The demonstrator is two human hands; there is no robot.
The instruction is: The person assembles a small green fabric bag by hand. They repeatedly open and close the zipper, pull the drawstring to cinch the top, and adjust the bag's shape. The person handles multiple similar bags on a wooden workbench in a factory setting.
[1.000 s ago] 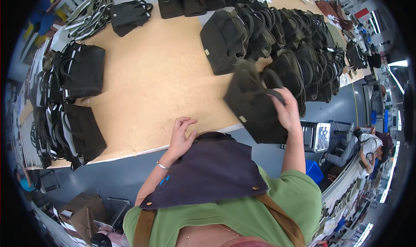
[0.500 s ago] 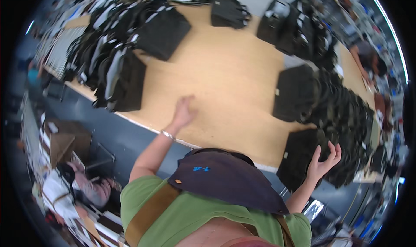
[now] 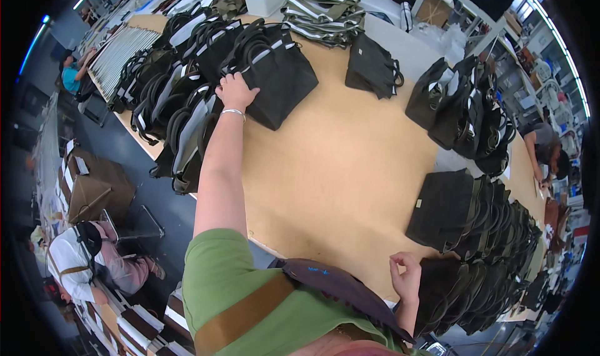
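My left hand (image 3: 237, 93) reaches far forward, its fingers bent over the side edge of a black tote bag (image 3: 279, 84) and the thumb on its face. The bag leans at the end of a row of similar black bags with upright loop handles and pale strips. My right hand (image 3: 406, 276) hovers near the table's front edge, empty, fingers loosely curled with a gap to the thumb. Beside it lie black bags (image 3: 440, 287) packed in a row, and another row begins with a flat black bag (image 3: 442, 209) bearing a small pale tag.
The tan tabletop (image 3: 337, 181) stretches between the rows. Along its far side are folded olive pieces (image 3: 324, 15), a white box (image 3: 264, 0), a black bag (image 3: 374, 67) and more upright bags (image 3: 465, 106). Brown cartons (image 3: 100, 184) and a seated person (image 3: 103, 256) are at left.
My left hand has moved forward from over the bare tabletop to the black tote bag. My right hand has drawn inward and its fingers have curled in. The view has shifted.
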